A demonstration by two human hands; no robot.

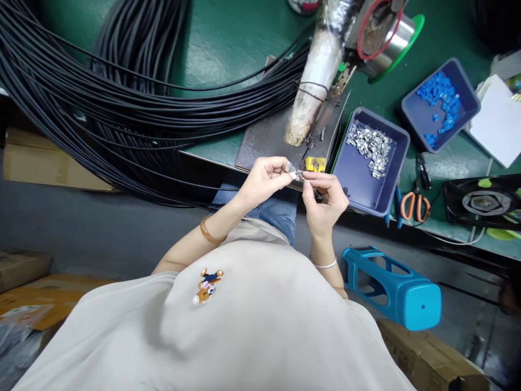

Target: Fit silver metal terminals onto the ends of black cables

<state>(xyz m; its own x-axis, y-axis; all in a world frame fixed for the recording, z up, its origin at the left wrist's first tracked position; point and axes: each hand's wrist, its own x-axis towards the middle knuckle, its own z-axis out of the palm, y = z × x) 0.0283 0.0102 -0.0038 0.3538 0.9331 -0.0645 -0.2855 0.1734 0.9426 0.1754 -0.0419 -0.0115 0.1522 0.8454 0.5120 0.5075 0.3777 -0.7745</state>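
Between the thumb and fingers of my left hand [266,176] I pinch a small pale piece [290,169], silvery grey along its upper part and whitish at the lower tip, where my thumb partly covers it. From its right side a thin, darker strand [301,175] runs slightly downward to the right, into the fingertips of my right hand [325,202]. The two are tiny and close together in the narrow gap between my hands; whether they are joined I cannot tell.
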